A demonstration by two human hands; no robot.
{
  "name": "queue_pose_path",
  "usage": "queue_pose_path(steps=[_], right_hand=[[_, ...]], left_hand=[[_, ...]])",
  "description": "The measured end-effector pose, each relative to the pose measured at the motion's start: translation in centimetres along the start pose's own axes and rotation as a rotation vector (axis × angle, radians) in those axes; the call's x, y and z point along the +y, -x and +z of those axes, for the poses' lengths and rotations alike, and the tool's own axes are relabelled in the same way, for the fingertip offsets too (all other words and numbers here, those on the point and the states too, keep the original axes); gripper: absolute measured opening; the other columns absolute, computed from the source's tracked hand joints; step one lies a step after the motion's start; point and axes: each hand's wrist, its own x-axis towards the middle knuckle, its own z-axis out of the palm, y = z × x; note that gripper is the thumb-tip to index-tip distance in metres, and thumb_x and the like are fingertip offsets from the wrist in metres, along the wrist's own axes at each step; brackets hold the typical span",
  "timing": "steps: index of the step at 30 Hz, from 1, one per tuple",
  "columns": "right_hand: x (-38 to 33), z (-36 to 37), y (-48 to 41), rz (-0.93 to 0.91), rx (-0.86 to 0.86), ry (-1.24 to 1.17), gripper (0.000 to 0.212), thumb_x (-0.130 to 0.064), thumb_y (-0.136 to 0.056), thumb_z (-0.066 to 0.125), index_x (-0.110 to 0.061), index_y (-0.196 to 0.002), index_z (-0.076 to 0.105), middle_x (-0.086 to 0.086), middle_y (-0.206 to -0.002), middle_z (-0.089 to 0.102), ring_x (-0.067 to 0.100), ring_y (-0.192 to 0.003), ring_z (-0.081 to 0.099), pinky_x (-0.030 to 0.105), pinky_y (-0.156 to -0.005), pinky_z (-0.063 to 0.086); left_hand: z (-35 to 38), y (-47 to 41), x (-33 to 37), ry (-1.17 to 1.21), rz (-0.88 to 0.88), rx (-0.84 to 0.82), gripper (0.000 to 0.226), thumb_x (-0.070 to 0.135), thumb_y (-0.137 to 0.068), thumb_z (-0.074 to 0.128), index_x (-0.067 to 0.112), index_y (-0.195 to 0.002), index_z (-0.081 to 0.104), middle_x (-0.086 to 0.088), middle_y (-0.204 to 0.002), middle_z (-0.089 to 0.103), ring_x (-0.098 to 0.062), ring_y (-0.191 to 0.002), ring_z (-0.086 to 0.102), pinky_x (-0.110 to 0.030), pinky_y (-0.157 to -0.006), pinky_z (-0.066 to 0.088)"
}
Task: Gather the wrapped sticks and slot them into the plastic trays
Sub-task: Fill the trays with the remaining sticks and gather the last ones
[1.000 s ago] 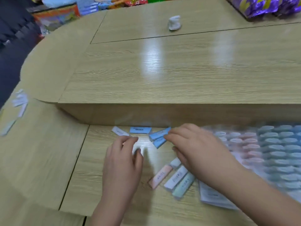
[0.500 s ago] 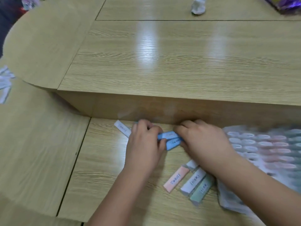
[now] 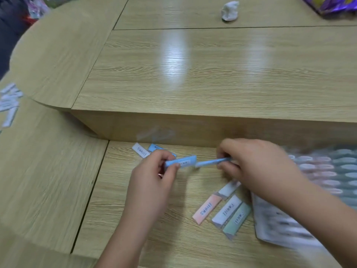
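Parted and risen off the desk (image 3: 173, 238) since a moment ago, left of the plastic trays (image 3: 328, 171) at frame right, my left hand (image 3: 152, 182) pinches a barcoded blue stick (image 3: 181, 163), my right hand (image 3: 257, 167) a second blue stick (image 3: 210, 163): gathering now, slotting rightward next, I judge.
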Motion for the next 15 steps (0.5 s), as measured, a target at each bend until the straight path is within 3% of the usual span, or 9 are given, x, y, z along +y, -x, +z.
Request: queue_pose_path(steps=[2, 4, 6, 8, 13, 15], right_hand=[[1.3, -1.9, 2.3, 0.071, 0.103, -0.202, 0.016, -0.051, -0.081, 0.056, -0.038, -0.09, 0.058, -0.019, -0.08, 0.06, 0.003, -0.075, 0.058, 0.024, -0.058, 0.044], [3.6, -3.1, 5.3, 0.14, 0.222, -0.38, 0.012, -0.047, -0.08, 0.063, -0.045, -0.091, 0.064, -0.025, -0.087, 0.064, -0.001, -0.079, 0.06, 0.017, -0.061, 0.046], [6.6, -4.0, 8.7, 0.186, 0.305, -0.427, 0.016, -0.045, -0.084, 0.066, -0.05, -0.099, 0.064, -0.029, -0.098, 0.064, -0.004, -0.081, 0.063, 0.008, -0.068, 0.045], [10.0, -4.7, 11.9, 0.257, 0.35, -0.419, 0.018, -0.048, -0.088, 0.065, -0.053, -0.106, 0.062, -0.029, -0.1, 0.065, -0.006, -0.078, 0.065, 0.003, -0.062, 0.044], [18.9, -5.2, 18.4, 0.432, 0.416, -0.561, 0.056, -0.074, -0.078, 0.059, -0.042, -0.124, 0.06, -0.017, -0.099, 0.069, 0.004, -0.085, 0.068, 0.017, -0.071, 0.054], [21.2, -5.0, 19.9, 0.436, 0.456, -0.6, 0.059, -0.075, -0.077, 0.063, -0.038, -0.122, 0.062, -0.014, -0.096, 0.071, 0.008, -0.079, 0.069, 0.017, -0.069, 0.055]], left_hand=[[-0.3, 0.6, 1.6, 0.148, 0.005, 0.025, 0.018, 0.029, -0.087, 0.074, 0.043, -0.093, 0.064, 0.015, -0.087, 0.069, -0.009, -0.073, 0.069, -0.036, -0.067, 0.057], [0.0, 1.3, 3.7, 0.23, 0.04, 0.033, 0.024, 0.029, -0.085, 0.076, 0.045, -0.094, 0.061, 0.012, -0.089, 0.07, -0.011, -0.077, 0.071, -0.035, -0.068, 0.057], [1.2, 2.1, 6.2, 0.27, 0.102, 0.016, 0.022, 0.029, -0.085, 0.077, 0.044, -0.093, 0.062, 0.011, -0.086, 0.071, -0.011, -0.077, 0.071, -0.03, -0.067, 0.055], [3.0, 2.8, 8.8, 0.298, 0.176, -0.028, 0.018, 0.03, -0.087, 0.075, 0.041, -0.095, 0.063, 0.011, -0.085, 0.072, -0.01, -0.079, 0.071, -0.027, -0.068, 0.056], [9.6, 4.5, 14.2, 0.336, 0.295, -0.159, 0.023, 0.026, -0.085, 0.067, 0.041, -0.102, 0.068, 0.015, -0.088, 0.071, -0.01, -0.084, 0.07, -0.015, -0.071, 0.053], [12.1, 5.2, 15.9, 0.323, 0.355, -0.209, 0.025, 0.023, -0.087, 0.067, 0.041, -0.103, 0.07, 0.015, -0.092, 0.07, -0.009, -0.088, 0.069, -0.014, -0.073, 0.052]])
